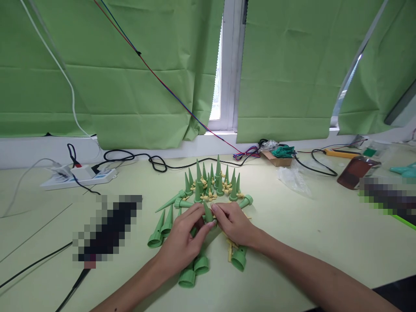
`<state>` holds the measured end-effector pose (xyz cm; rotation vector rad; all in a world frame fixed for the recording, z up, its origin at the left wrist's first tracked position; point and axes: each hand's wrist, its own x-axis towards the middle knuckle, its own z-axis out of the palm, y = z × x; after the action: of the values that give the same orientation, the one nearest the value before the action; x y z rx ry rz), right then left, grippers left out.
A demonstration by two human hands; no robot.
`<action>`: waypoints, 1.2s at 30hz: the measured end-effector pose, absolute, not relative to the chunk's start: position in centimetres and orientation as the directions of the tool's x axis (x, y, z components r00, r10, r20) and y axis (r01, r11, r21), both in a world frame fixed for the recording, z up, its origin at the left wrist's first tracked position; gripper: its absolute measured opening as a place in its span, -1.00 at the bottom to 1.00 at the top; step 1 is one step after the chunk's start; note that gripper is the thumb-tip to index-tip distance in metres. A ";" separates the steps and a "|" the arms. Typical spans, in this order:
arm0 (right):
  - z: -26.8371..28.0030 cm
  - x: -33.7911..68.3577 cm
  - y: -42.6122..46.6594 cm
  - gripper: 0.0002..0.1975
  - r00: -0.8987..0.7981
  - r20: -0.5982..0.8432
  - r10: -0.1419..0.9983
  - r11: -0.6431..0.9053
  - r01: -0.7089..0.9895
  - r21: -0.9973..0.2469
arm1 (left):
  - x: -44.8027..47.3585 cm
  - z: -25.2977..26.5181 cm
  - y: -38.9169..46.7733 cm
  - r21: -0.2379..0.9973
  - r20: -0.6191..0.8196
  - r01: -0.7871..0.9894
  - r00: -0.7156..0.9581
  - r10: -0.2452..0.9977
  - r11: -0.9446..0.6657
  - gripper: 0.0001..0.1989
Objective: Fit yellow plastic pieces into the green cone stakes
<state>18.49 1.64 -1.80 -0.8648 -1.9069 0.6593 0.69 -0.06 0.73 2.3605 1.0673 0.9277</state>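
The cone (pixel 208 212) is between your hands at the middle of the bench (pixel 286 264), its tip up and leaning slightly left; your left hand (pixel 185 232) holds it low down, between thumb and fingers. Your right hand (pixel 231 220) has its thumb and fingers curled in at the cone's right side; whether it grips anything there, I cannot tell. Just beyond your hands, a cluster of green cones (pixel 218 169) stands upright with small yellow bits (pixel 210 197) among them, and a few more cones lie tipped at its edges. Nearer you, other cones (pixel 187 278) lie with their open ends facing you, and more yellow bits lie partly under your right hand. Farther left are a blurred dark object (pixel 112 227) and a white power strip (pixel 101 177). To the right are a clear bag (pixel 294 181), a small box (pixel 277 160) with a dark green bundle on top, and a brown bottle (pixel 354 172), tilted. At the back, green curtains (pixel 136 95) hang over the window
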 end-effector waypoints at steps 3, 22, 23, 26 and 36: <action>-1.8 18.6 1.7 -0.61 -0.351 0.538 0.767 0.635 0.294 -0.714 | 0.7 0.5 0.1 0.656 0.351 0.508 0.450 0.821 -0.558 -0.83; -1.3 19.0 1.6 -0.63 -0.403 0.577 0.711 0.695 0.273 -0.665 | 1.1 1.5 0.3 0.971 0.052 0.178 0.494 0.868 -0.160 -0.76; -1.3 19.0 1.7 -0.63 -0.404 0.575 0.712 0.694 0.275 -0.666 | 1.0 1.4 0.3 0.962 0.069 0.199 0.486 0.871 -0.187 -0.78; -1.4 19.0 1.8 -0.63 -0.400 0.571 0.717 0.689 0.278 -0.670 | 0.9 0.8 0.3 0.909 0.136 0.294 0.460 0.877 -0.295 -0.81; -1.5 18.6 1.6 -0.61 -0.361 0.536 0.763 0.638 0.292 -0.712 | 0.5 1.0 -0.1 0.558 0.441 0.466 0.534 0.721 -0.686 -0.85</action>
<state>18.57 1.61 -1.52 -0.8318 -1.9331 0.6406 0.55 -0.07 1.01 2.4023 0.9760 0.9424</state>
